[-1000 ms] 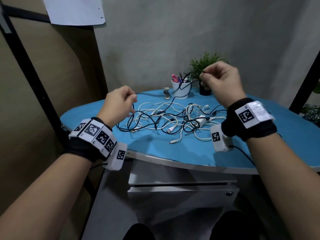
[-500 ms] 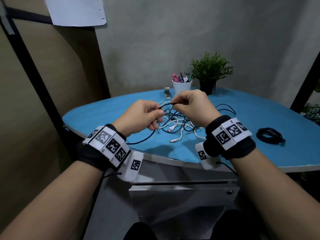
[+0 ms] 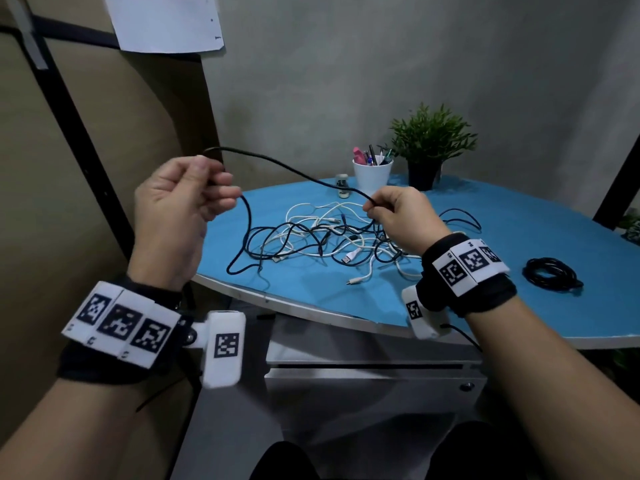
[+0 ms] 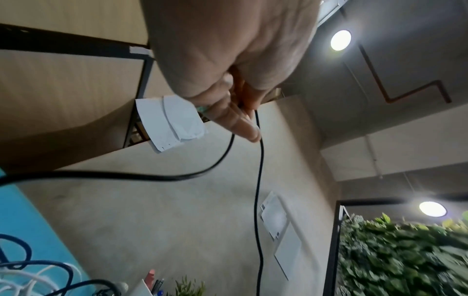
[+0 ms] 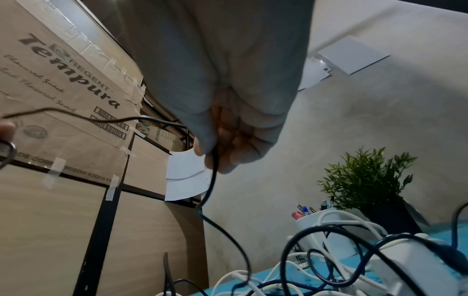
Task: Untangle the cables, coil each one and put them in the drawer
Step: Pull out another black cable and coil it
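Note:
A black cable (image 3: 298, 172) stretches in the air between my two hands. My left hand (image 3: 180, 206) is raised off the table's left edge and pinches one part of it (image 4: 257, 180). My right hand (image 3: 398, 216) pinches it over the tangle (image 5: 215, 176). From each hand the cable drops into a tangle of black and white cables (image 3: 329, 237) on the blue table (image 3: 519, 230). One coiled black cable (image 3: 552, 274) lies apart at the right. The grey drawer (image 3: 374, 379) under the table shows a narrow dark gap along its top.
A white cup of pens (image 3: 372, 174), a small potted plant (image 3: 429, 150) and a small grey object (image 3: 342, 185) stand at the table's back. Cardboard panels in a black frame (image 3: 86, 150) close off the left side. My knees (image 3: 284, 462) are below the drawer.
My hands were close together over the tangle; the left has now risen and moved left, drawing a length of black cable out between them. The right hand stayed over the tangle.

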The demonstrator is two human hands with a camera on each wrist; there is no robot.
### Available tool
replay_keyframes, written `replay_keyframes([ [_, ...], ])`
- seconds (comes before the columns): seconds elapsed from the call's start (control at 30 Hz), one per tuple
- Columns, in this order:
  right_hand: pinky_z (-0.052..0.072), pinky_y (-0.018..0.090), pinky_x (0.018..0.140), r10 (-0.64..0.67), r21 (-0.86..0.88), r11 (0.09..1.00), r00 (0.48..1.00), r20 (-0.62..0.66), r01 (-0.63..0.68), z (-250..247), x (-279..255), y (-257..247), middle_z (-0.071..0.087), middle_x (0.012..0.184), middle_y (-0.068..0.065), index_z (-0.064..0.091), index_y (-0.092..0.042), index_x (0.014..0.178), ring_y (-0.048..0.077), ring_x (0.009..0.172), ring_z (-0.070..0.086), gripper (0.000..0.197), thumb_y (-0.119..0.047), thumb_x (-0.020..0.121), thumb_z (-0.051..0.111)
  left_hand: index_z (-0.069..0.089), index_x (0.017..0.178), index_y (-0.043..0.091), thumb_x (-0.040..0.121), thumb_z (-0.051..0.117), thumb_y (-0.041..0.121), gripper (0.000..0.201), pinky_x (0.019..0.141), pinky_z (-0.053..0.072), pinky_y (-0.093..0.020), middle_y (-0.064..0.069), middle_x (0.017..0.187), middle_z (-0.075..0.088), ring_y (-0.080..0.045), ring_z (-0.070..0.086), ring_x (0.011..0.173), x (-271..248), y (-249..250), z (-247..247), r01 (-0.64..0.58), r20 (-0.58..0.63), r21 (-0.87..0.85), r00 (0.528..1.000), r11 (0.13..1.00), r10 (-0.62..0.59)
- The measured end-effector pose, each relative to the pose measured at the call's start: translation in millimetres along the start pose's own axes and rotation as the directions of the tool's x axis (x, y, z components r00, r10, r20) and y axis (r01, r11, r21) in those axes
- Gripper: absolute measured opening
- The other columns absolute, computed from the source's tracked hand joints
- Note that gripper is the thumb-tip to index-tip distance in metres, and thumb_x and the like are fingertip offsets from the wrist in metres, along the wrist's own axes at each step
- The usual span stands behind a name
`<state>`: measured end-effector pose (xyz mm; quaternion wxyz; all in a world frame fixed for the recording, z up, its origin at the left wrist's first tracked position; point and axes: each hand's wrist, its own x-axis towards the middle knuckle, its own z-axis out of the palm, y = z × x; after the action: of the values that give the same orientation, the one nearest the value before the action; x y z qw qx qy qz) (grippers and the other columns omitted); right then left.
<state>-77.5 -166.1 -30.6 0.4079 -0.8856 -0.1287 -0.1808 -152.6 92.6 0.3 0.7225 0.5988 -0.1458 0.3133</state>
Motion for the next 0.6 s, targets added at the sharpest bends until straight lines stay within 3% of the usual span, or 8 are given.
replay_keyframes([
  [0.17, 0.050, 0.032, 0.074, 0.015, 0.094, 0.995, 1.000, -0.007, -0.014, 5, -1, -7, 0.067, 0.073, -0.004, 0.058, -0.028, 0.076, 0.011, 0.073, 0.061, 0.021, -0.015, 0.092, 0.053, 0.059, 0.080, 0.015, 0.098, 0.045, 0.019, 0.024, 0.058, 0.049, -0.013, 0.003, 0.069, 0.063, -0.006, 0.060, 0.061, 4, -10, -25, 0.100, -0.193, -0.107, 0.974, 0.989, -0.119],
  [0.23, 0.050, 0.033, 0.072, 0.020, 0.188, 0.982, 0.999, -0.025, -0.015, 5, -4, -14, 0.066, 0.069, 0.000, 0.059, -0.025, 0.077, 0.011, 0.066, 0.060, 0.019, -0.016, 0.093, 0.053, 0.060, 0.081, 0.015, 0.098, 0.046, 0.020, 0.023, 0.047, 0.042, -0.010, 0.000, 0.076, 0.063, -0.001, 0.056, 0.052, 4, -17, -33, 0.218, -0.217, 0.010, 0.953, 0.976, -0.210],
  [0.3, 0.050, 0.031, 0.066, 0.031, 0.309, 0.951, 0.999, -0.039, -0.018, 3, -7, -23, 0.062, 0.066, 0.003, 0.061, -0.015, 0.085, 0.012, 0.061, 0.058, 0.012, -0.014, 0.094, 0.052, 0.063, 0.087, 0.016, 0.096, 0.048, 0.022, 0.018, 0.042, 0.039, -0.011, -0.002, 0.088, 0.065, 0.000, 0.056, 0.046, 2, -23, -38, 0.311, -0.211, 0.290, 0.943, 0.905, -0.256],
  [0.33, 0.051, 0.031, 0.065, 0.037, 0.350, 0.937, 0.998, -0.042, -0.020, 2, -9, -28, 0.060, 0.065, 0.004, 0.061, -0.010, 0.089, 0.014, 0.060, 0.058, 0.011, -0.013, 0.094, 0.052, 0.064, 0.094, 0.016, 0.095, 0.049, 0.023, 0.017, 0.046, 0.043, -0.012, -0.004, 0.095, 0.066, -0.001, 0.060, 0.052, 1, -26, -40, 0.313, -0.201, 0.463, 0.948, 0.829, -0.246],
  [0.4, 0.053, 0.033, 0.064, 0.032, 0.344, 0.939, 0.998, -0.060, -0.009, 2, -10, -34, 0.060, 0.063, 0.005, 0.061, -0.007, 0.088, 0.016, 0.059, 0.059, 0.012, -0.014, 0.093, 0.053, 0.062, 0.116, 0.012, 0.093, 0.050, 0.025, 0.029, 0.078, 0.054, -0.025, -0.010, 0.112, 0.066, -0.016, 0.068, 0.089, -3, -27, -40, 0.224, -0.120, 0.783, 0.970, 0.581, -0.214],
  [0.47, 0.052, 0.034, 0.063, 0.011, 0.246, 0.969, 0.996, -0.090, 0.012, 6, -10, -36, 0.063, 0.061, 0.005, 0.060, -0.010, 0.080, 0.012, 0.055, 0.058, 0.015, -0.016, 0.092, 0.054, 0.049, 0.135, 0.012, 0.091, 0.050, 0.024, 0.045, 0.100, 0.044, -0.042, -0.013, 0.129, 0.056, -0.031, 0.056, 0.114, -7, -23, -34, 0.110, -0.021, 0.924, 0.971, 0.367, -0.240],
  [0.53, 0.050, 0.031, 0.062, -0.020, 0.132, 0.991, 0.993, -0.112, 0.035, 12, -11, -36, 0.067, 0.065, 0.010, 0.062, -0.008, 0.077, 0.011, 0.056, 0.056, 0.017, -0.017, 0.090, 0.055, 0.038, 0.142, 0.013, 0.087, 0.053, 0.022, 0.057, 0.105, 0.038, -0.043, -0.009, 0.139, 0.045, -0.029, 0.049, 0.120, -12, -18, -25, 0.018, 0.069, 0.942, 0.967, 0.335, -0.246],
  [0.6, 0.044, 0.027, 0.062, -0.058, 0.061, 0.996, 0.993, -0.103, 0.065, 16, -15, -37, 0.068, 0.069, 0.013, 0.064, -0.005, 0.080, 0.009, 0.060, 0.052, 0.019, -0.019, 0.090, 0.055, 0.035, 0.143, 0.018, 0.085, 0.054, 0.033, 0.063, 0.104, 0.037, -0.045, -0.002, 0.137, 0.046, -0.023, 0.046, 0.121, -18, -15, -16, -0.088, 0.185, 0.916, 0.959, 0.391, -0.217],
])
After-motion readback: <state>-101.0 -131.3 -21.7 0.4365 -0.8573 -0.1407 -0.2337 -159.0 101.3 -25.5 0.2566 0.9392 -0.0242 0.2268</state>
